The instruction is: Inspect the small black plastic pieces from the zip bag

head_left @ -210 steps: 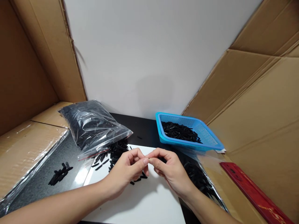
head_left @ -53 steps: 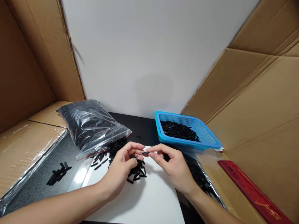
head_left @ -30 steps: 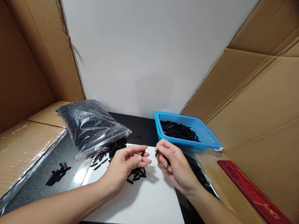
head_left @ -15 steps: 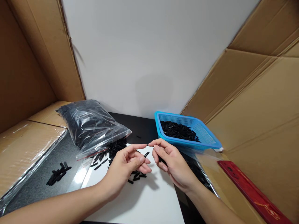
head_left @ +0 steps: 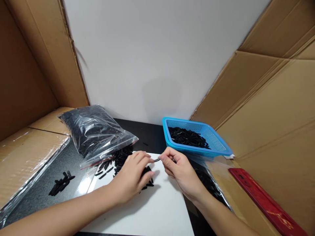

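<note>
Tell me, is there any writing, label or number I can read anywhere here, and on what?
None can be read.
Red strip at the right: faint marks near its lower end, too blurred to read.
Blue basket, clear bag, cardboard, white sheet: no text visible.

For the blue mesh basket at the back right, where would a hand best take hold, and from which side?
Grip the blue mesh basket by its near front rim, coming from the front right with the right hand. The raised rim gives an edge to pinch, and that end looks free of the black pieces heaped toward its left. The cardboard wall crowds the far side.
</note>
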{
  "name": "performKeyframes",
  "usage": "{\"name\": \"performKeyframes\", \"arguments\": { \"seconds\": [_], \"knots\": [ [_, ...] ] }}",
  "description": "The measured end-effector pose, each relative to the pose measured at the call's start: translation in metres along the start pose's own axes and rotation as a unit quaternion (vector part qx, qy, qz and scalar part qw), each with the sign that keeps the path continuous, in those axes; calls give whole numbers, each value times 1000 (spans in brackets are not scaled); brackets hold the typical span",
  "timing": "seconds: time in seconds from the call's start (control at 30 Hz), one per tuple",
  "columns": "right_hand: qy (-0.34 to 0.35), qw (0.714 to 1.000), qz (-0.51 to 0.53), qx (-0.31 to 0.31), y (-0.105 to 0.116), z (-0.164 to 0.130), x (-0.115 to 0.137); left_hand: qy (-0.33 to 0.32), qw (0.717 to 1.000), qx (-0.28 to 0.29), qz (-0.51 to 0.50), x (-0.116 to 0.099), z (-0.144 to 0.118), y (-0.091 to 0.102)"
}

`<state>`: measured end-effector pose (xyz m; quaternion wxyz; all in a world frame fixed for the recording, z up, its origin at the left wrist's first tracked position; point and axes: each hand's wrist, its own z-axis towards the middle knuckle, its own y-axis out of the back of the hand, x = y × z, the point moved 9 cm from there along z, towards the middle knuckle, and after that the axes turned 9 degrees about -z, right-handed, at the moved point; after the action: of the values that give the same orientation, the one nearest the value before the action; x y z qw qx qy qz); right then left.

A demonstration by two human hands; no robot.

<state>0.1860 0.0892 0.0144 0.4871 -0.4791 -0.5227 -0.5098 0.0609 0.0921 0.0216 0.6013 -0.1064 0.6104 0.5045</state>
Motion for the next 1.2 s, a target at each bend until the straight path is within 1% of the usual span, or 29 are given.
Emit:
{"name": "performKeyframes", "arguments": {
  "seconds": [0.03, 0.1, 0.17, 0.23, 0.33, 0.43, 0.53, 0.63, 0.7, 0.8, 0.87, 0.93, 0.97, 1.0, 1.03, 1.1, 1.17, 1.2],
  "knots": [
    [-9, 1000, 27, 7, -2, 0, -2, -38, 995, 15, 86, -1, -1, -4],
    [-22, 997, 67, 24, -6, -1, -2, -89, 974, 53, 200, 0, -2, -14],
    [-27, 995, 89, 40, -9, -3, 0, -108, 953, 87, 268, 5, -3, -23],
    [-23, 993, 102, 51, -12, -5, 4, -115, 937, 104, 313, 7, -4, -29],
    [-11, 993, 104, 59, -14, -8, 8, -138, 922, 99, 347, 3, -5, -32],
    [-3, 993, 101, 60, -16, -9, 9, -171, 918, 94, 344, -3, -8, -37],
    [-1, 993, 100, 61, -17, -9, 9, -180, 923, 93, 328, -2, -8, -40],
    [-11, 992, 110, 64, -19, -10, 9, -156, 935, 79, 310, 1, -3, -34],
    [-28, 989, 130, 60, -20, -10, 8, -128, 952, 48, 276, 3, 3, -22],
    [-70, 980, 177, 63, -21, -10, 3, -59, 984, -32, 162, 6, 12, 7],
    [-95, 969, 215, 72, -22, -9, -1, -21, 992, -70, 101, 7, 14, 22],
    [-113, 959, 248, 74, -22, -7, -4, 3, 995, -86, 54, 5, 13, 29],
    [-118, 957, 256, 72, -21, -6, -6, 19, 996, -87, 13, 4, 12, 29],
    [-118, 957, 254, 71, -20, -4, -7, 46, 994, -84, -59, 6, 11, 28],
    [-115, 961, 241, 70, -19, -3, -7, 77, 984, -73, -146, 8, 9, 23],
    [-93, 975, 189, 72, -19, -2, -6, 139, 942, -35, -302, 12, 6, 7],
    [-51, 990, 117, 66, -17, -3, -2, 177, 906, -3, -385, 11, 3, -7],
    [-25, 995, 75, 59, -16, -3, 1, 185, 896, 5, -404, 11, 2, -10]
  ]
}}
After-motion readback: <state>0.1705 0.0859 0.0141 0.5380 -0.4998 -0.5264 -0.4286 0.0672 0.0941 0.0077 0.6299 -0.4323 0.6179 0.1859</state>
